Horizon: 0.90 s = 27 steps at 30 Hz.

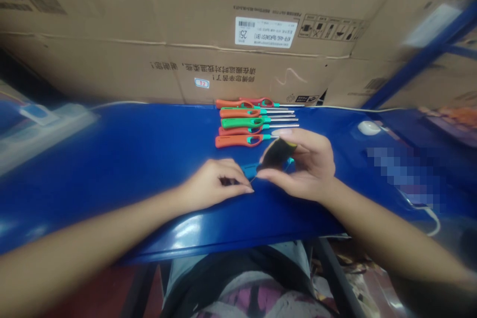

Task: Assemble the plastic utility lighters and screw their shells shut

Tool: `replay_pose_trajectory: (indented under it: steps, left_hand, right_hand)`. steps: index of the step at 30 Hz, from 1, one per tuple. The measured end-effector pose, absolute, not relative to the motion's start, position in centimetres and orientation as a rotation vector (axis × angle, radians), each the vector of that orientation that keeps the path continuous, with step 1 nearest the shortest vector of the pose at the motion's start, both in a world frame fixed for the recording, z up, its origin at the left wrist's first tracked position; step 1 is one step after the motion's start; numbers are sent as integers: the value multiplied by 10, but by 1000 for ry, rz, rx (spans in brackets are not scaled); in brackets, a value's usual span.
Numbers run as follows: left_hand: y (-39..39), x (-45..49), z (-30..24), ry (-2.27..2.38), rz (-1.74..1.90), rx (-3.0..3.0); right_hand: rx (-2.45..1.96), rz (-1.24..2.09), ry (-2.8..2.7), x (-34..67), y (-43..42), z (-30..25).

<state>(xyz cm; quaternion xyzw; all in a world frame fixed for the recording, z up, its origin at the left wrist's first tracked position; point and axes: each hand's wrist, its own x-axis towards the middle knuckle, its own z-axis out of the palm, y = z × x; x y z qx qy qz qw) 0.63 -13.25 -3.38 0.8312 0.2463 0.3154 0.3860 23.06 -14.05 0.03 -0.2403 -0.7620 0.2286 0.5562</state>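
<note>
A blue long-nosed gas lighter [250, 171] lies low over the table, partly covered by both hands. My left hand [214, 184] is closed around its handle end, fingers bent and thumb pointing right. In my right hand [307, 164] is a screwdriver [276, 153] with a stubby black and yellow handle, its thin shaft slanting down-left to the lighter. Where exactly the tip touches is too blurred to tell. Just beyond the hands, several lighters lie in a stack of rows, an orange one [238, 141] nearest and a green one [241, 122] among them, metal nozzles pointing right.
The blue table [149, 159] backs onto a large cardboard box [122, 69]. A white power strip [52, 129] is at the left. To the right are a small white rounded object [368, 127], a pixelated flat item [406, 174] and a white cable [434, 223].
</note>
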Motion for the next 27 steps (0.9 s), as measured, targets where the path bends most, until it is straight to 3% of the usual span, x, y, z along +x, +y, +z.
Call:
replay_pose_trajectory:
  steps: [6, 27]
  left_hand:
    - [-134, 6, -33, 702, 862, 2103]
    - [-134, 7, -34, 753, 914, 2068]
  right_hand:
    - [-466, 270, -1815, 229, -136, 0]
    - [-591, 319, -1862, 226, -137, 0]
